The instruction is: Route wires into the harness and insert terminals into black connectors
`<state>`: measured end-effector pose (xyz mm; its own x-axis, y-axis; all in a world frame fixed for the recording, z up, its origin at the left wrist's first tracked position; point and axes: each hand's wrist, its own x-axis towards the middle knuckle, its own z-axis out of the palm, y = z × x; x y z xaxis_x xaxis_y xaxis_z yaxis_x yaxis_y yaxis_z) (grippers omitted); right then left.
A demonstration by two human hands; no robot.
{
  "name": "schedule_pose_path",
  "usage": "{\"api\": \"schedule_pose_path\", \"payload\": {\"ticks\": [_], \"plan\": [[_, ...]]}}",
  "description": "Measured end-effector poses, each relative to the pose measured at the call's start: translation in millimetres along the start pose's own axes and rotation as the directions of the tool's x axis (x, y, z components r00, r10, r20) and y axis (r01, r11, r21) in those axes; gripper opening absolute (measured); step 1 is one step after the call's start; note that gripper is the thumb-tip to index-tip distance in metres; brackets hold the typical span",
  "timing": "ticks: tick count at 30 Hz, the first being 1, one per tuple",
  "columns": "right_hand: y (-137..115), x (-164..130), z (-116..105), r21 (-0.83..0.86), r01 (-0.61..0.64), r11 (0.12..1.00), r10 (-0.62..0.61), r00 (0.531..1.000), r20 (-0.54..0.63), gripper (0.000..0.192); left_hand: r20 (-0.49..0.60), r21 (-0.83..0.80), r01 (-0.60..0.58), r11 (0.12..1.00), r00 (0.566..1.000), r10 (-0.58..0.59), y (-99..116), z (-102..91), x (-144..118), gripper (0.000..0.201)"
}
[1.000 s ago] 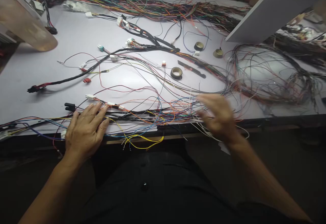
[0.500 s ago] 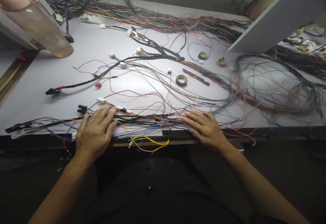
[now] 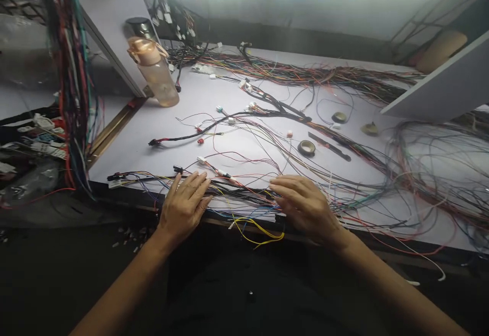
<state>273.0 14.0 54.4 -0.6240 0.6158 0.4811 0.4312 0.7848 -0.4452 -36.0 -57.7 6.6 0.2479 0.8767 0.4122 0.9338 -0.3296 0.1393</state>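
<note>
My left hand [image 3: 184, 204] lies open, fingers stretched, on a bundle of wires [image 3: 244, 193] along the table's front edge. Over the same bundle, further right, my right hand [image 3: 305, 204] has its fingers extended; its thumb side is slightly blurred. A black connector [image 3: 178, 169] and a white connector [image 3: 201, 160] sit just beyond my left fingers. Yellow wires [image 3: 263, 228] loop over the front edge between my hands. Behind lies a taped black wire harness [image 3: 229, 120] with a dark plug [image 3: 154, 143] at its left end.
Two tape rolls [image 3: 306, 147] [image 3: 339, 117] and a dark flat blade-like strip [image 3: 329, 146] lie right of centre. A water bottle [image 3: 160, 79] stands at the back left. Heaped wires [image 3: 324, 74] run along the back, a loose coil [image 3: 424, 158] lies right, and more wires [image 3: 71, 71] hang left.
The view has swung left and up, so the bench appears further right and lower. My right hand has shifted a little over the bundle; my left hand keeps its place on the wires.
</note>
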Motion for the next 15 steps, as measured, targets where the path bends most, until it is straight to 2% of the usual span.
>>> {"api": "schedule_pose_path", "payload": {"ticks": [2,5,9,13,15], "plan": [[0.5,23.9,17.9,0.041,0.023,0.999,-0.024,1.000,0.016,0.022,-0.017,-0.001,0.017,1.000,1.000,-0.017,-2.7,-4.4,-6.7,0.042],[10.9,57.5,42.9,0.071,-0.037,0.997,0.035,0.999,0.027,0.019,-0.107,-0.035,0.115,0.993,0.987,-0.118,-11.1,-14.9,-16.1,0.036],[22.2,95.7,74.3,-0.022,-0.151,0.988,0.153,0.980,0.124,0.020,-0.247,-0.073,0.305,0.949,0.917,-0.314,-27.2,-29.0,-27.4,0.027],[17.2,122.0,99.2,-0.217,-0.221,0.951,0.279,0.917,0.287,0.023,-0.310,-0.056,0.430,0.901,0.850,-0.425,-41.3,-33.3,-38.0,0.021],[12.7,134.5,104.3,-0.184,-0.283,0.941,0.332,0.876,0.349,0.027,-0.313,-0.038,0.483,0.875,0.825,-0.469,-47.4,-34.2,-41.1,0.020]]}}
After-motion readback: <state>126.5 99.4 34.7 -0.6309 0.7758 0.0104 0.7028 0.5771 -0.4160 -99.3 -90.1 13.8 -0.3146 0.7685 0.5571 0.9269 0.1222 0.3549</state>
